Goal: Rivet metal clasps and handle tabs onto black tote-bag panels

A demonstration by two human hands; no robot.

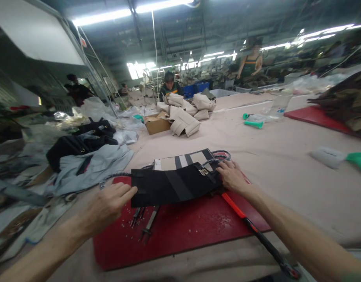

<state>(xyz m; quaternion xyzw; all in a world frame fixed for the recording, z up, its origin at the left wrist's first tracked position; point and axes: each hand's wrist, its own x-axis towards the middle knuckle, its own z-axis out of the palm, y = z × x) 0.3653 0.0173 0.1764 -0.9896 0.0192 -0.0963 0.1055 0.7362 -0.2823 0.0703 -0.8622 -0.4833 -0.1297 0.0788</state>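
Note:
A black bag panel (180, 182) with a metal clasp (203, 171) near its right end is stretched between my two hands above a red board (180, 235). My left hand (111, 199) pinches its left edge. Closed over its right end is my right hand (231, 174), next to a braided cord handle (221, 153). Behind the black part shows a striped beige, white and dark panel (180, 160); whether the two are joined is hidden. Several slim metal tools (149, 223) and small white bits lie on the board below.
A red-and-black long-handled tool (245, 219) slants off the board at right. Beige folded pieces (185, 117) and a cardboard box (157, 124) stand ahead. Black bags (80, 143) and grey cloth (92, 166) are at left; green tools (253, 124) lie at right. Co-workers are farther back.

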